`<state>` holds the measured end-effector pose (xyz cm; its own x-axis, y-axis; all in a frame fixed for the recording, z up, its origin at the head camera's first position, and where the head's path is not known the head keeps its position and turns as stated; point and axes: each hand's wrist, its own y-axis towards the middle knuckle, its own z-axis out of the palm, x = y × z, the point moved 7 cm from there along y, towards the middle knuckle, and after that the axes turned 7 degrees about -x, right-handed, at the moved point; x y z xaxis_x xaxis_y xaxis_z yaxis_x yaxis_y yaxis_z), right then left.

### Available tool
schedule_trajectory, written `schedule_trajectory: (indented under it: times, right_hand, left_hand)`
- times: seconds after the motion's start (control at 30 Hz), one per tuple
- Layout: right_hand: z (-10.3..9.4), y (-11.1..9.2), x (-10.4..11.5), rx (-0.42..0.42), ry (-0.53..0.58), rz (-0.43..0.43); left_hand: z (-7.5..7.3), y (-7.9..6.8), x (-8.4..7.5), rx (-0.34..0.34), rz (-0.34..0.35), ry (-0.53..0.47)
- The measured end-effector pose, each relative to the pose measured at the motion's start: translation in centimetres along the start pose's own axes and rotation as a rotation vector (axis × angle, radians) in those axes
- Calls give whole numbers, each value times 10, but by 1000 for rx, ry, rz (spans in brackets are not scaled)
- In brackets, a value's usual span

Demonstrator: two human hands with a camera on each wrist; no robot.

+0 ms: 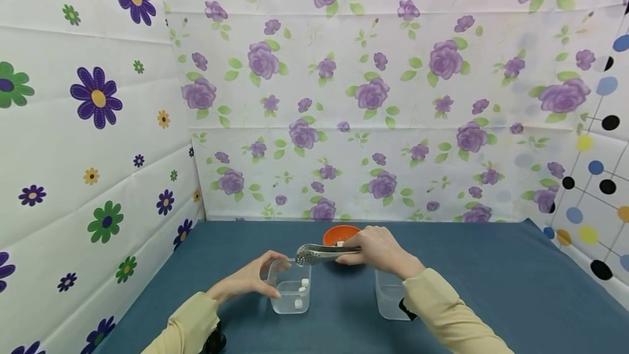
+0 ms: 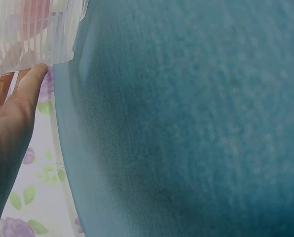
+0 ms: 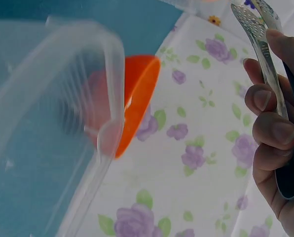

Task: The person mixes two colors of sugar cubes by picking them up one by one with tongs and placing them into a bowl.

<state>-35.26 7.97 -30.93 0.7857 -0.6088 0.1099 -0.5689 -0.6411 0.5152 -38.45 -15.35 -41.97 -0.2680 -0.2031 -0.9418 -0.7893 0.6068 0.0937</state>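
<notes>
My left hand [image 1: 253, 279] grips a clear plastic container [image 1: 290, 310] by its left side, thumb near the front and fingers at the back. Several small white pieces [image 1: 298, 304] lie inside it, toward the right. Metal tongs [image 1: 326, 253] with perforated heads are held in my right hand [image 1: 378, 250], their heads over the back right rim of that container. In the right wrist view the fingers curl round the tongs [image 3: 266, 64]. Whether the heads hold a piece I cannot tell. Behind the right hand stands an orange bowl [image 1: 339, 232] with white pieces in it, partly hidden.
A second clear plastic container [image 1: 390, 305] stands on the right, partly covered by the right forearm. A blue cloth [image 1: 491, 277] covers the table. Flower-patterned sheets [image 1: 344, 97] hang behind and at the sides.
</notes>
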Motion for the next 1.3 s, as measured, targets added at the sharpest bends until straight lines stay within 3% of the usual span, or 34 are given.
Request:
schedule_trajectory:
  times: [0.47, 0.63, 0.8, 1.07, 1.3]
  right_hand:
    - [-25, -22, -43, -74, 16, 144]
    - [-32, -27, -56, -80, -11, 141]
    - [-36, -31, -67, -67, -24, 152]
    - [-38, -35, -88, -16, -58, 265]
    - [-34, -34, -101, 6, -135, 269]
  left_hand:
    - [-1, 0, 2, 1, 2, -3]
    - [-2, 0, 2, -2, 1, -6]
    - [-1, 0, 2, 5, 0, -14]
    - [-1, -1, 0, 7, 3, -23]
    - [-1, -1, -1, 9, 9, -14]
